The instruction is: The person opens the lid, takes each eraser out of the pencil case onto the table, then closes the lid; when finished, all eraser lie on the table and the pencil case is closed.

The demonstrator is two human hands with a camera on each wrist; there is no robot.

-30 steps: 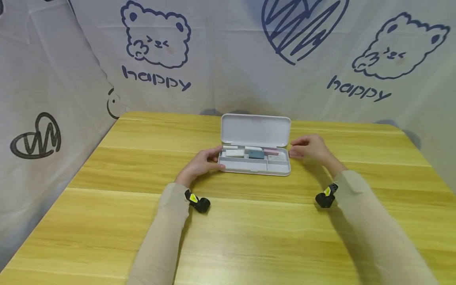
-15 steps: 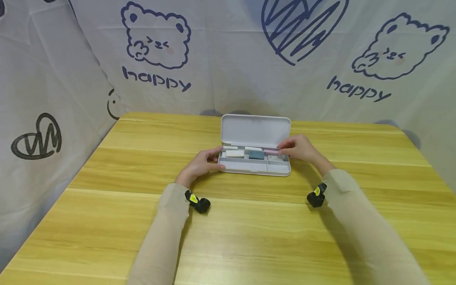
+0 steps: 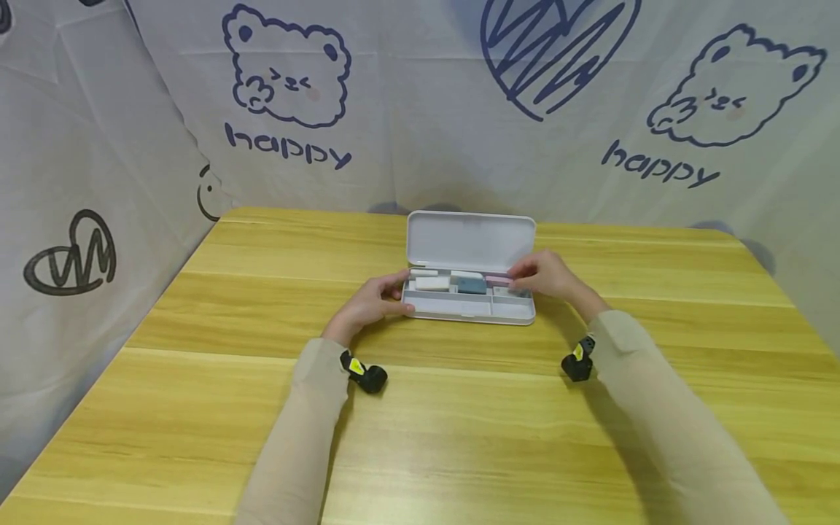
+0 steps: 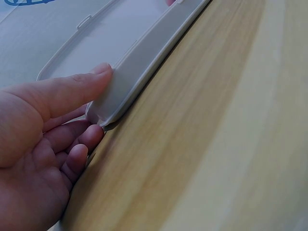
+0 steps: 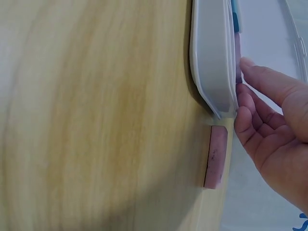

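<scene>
An open white pencil case (image 3: 442, 309) stands on the wooden table, its lid (image 3: 469, 240) tipped back. My left hand (image 3: 370, 300) holds its left end, the thumb on the front wall and the other fingers behind and below. At the right end my right hand (image 3: 547, 275) reaches in, pinching a pink eraser (image 3: 496, 280) between thumb and forefinger; the contact is partly hidden. In the case also lie a white eraser (image 3: 433, 283), a blue-grey eraser (image 3: 472, 285) and several other whitish pieces. The right wrist view shows a second pink eraser (image 5: 216, 157) on the table.
The case has a front row of compartments divided by a partition (image 3: 492, 304). The wooden table (image 3: 459, 437) spreads out in front and to both sides. A white cloth (image 3: 420, 131) with drawings hangs behind its far edge. Each wrist carries a small black camera (image 3: 372, 378).
My right hand has moved left, from beside the pink eraser outside the case to the pink one inside its right end. The left hand keeps its place.
</scene>
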